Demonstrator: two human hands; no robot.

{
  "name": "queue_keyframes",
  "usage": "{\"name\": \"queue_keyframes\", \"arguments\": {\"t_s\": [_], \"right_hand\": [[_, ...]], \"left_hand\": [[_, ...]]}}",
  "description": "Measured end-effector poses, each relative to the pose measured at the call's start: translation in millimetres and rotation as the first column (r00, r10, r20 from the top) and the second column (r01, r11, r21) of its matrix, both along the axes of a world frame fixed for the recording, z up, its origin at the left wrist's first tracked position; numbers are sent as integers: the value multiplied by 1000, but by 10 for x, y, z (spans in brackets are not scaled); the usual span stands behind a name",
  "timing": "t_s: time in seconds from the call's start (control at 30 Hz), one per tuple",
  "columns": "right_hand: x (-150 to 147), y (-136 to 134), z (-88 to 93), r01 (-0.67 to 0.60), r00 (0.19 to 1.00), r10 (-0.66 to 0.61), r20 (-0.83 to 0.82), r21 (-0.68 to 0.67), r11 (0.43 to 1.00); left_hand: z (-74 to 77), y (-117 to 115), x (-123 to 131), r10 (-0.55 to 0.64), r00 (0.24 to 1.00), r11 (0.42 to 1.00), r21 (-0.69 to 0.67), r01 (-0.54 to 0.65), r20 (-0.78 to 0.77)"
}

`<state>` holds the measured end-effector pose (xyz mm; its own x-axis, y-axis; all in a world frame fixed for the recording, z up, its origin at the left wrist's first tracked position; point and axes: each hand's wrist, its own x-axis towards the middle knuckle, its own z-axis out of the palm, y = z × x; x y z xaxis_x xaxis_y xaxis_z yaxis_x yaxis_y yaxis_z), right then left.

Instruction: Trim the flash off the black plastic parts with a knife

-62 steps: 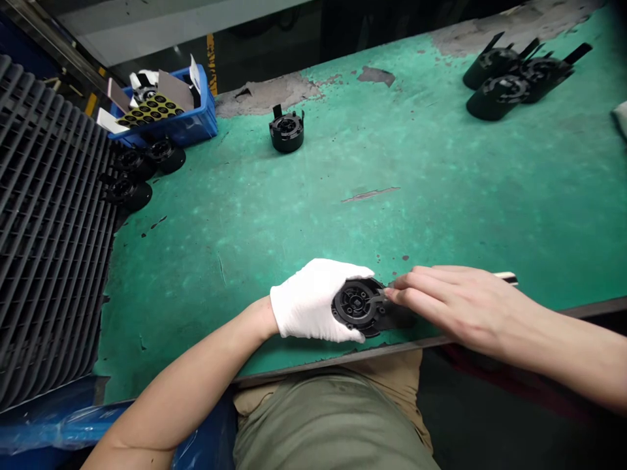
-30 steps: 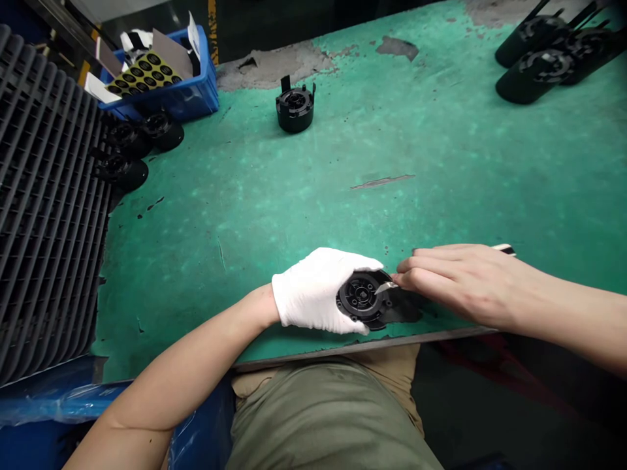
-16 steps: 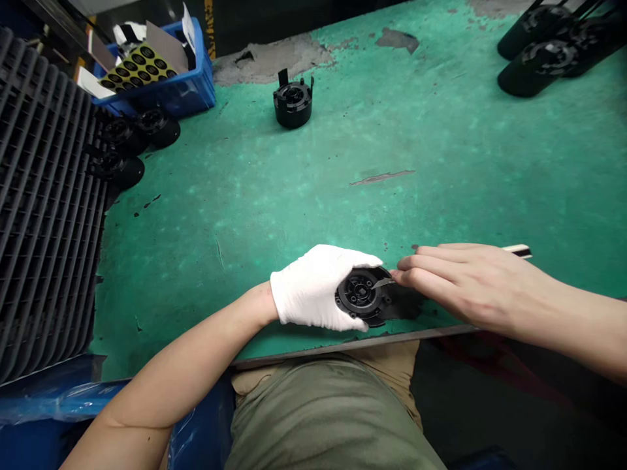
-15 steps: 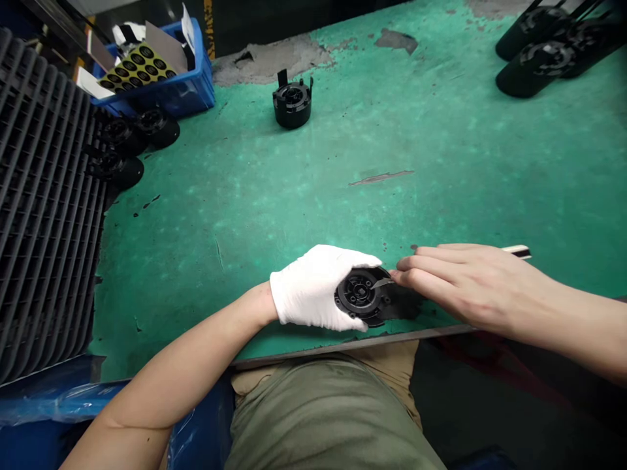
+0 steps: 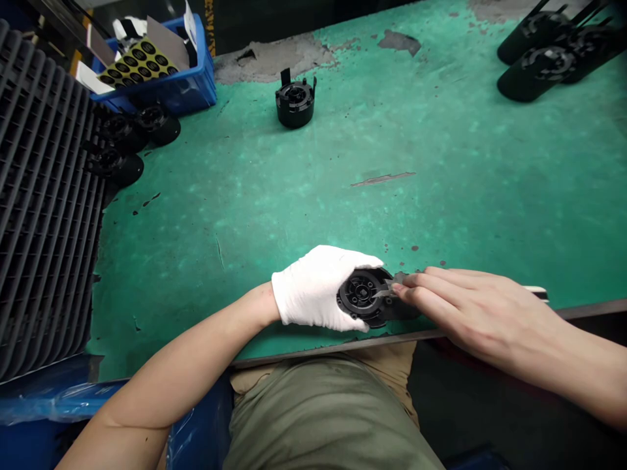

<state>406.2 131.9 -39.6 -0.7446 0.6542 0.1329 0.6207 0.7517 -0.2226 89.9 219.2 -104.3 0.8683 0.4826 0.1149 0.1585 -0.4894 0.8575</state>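
My left hand (image 5: 318, 287), in a white glove, grips a round black plastic part (image 5: 361, 292) from its left side, close to the table's front edge. The part's ringed face with small holes points up at me. My bare right hand (image 5: 460, 303) is closed round a knife (image 5: 536, 294), whose white-and-black handle end sticks out behind the hand. Its thin, pointed metal blade reaches over the right rim of the black part. The fingers hide most of the handle.
One black cylindrical part (image 5: 294, 104) stands farther back on the worn green table (image 5: 274, 189). Several taller black housings (image 5: 533, 72) are at the back right. Black parts (image 5: 159, 127) sit left, before a blue bin (image 5: 196, 91) holding sticker sheets. A stack of grey grids (image 5: 44, 209) borders the left.
My right hand has shifted slightly right and toward me, and the knife has turned a little with it. My left hand still holds the black part in nearly the same place.
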Motion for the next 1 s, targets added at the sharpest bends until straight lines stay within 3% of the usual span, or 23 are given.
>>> {"name": "queue_keyframes", "arguments": {"t_s": [0.1, 0.17, 0.23, 0.3, 0.37, 0.57, 1.0], "right_hand": [[17, -14, -14, -56, 998, 57, -24, 42, 998], [55, -25, -41, -22, 998, 24, -49, 32, 999], [93, -71, -89, 102, 988, -101, -117, -1, 995], [107, -159, -157, 277, 939, -279, -199, -39, 960], [84, -279, -231, 377, 895, -374, -241, -39, 926], [-102, -559, -321, 341, 924, -321, -208, 69, 938], [-90, -516, -249, 237, 969, -224, -105, 127, 963]], "left_hand": [[-30, -7, -6, 2, 1000, 1000, 15, -2, 13], [-81, -28, -8, 12, 999, 999, 38, -14, 45], [-154, -58, -8, 45, 994, 996, 78, -53, 97], [-231, -90, -12, 121, 983, 982, 131, -139, 140], [-282, -114, -22, 188, 970, 960, 180, -214, 151], [-205, -108, -60, 146, 989, 973, 176, -151, 39], [-98, -88, -12, 150, 989, 980, 135, -147, -13]]}}
